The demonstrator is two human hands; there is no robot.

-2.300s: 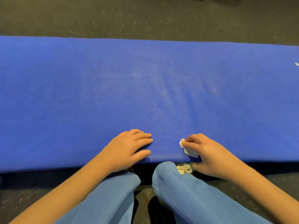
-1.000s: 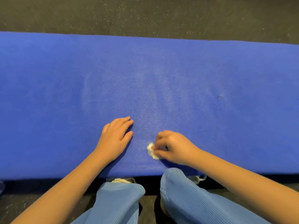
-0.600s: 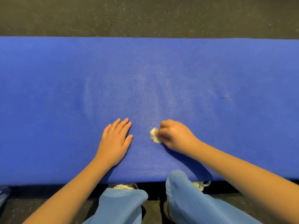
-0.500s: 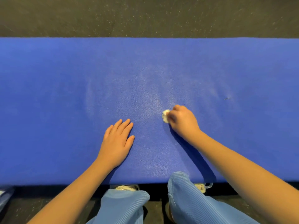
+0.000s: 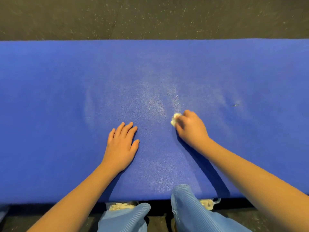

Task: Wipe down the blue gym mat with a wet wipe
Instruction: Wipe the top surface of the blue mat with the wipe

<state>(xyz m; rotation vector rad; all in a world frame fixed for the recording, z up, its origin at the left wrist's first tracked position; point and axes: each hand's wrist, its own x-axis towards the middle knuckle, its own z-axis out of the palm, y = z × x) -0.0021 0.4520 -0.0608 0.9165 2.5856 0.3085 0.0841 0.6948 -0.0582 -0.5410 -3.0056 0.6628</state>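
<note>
While the left hand [image 5: 121,148] stays planted flat on the blue gym mat [image 5: 50,97], fingers straight and holding nothing, the balled wet wipe [image 5: 174,119] has run up from the near edge to mid-mat, pinched under the curled fingers of the right hand [image 5: 190,128] and pressed down; the centre strip looks covered, but further right a dark speck [image 5: 235,105] and the far band seem untouched

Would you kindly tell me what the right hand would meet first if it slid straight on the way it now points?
The way looks free: ahead of the right hand and its wet wipe lies only blue gym mat up to the far edge, then floor. The left hand sits aside.
</note>
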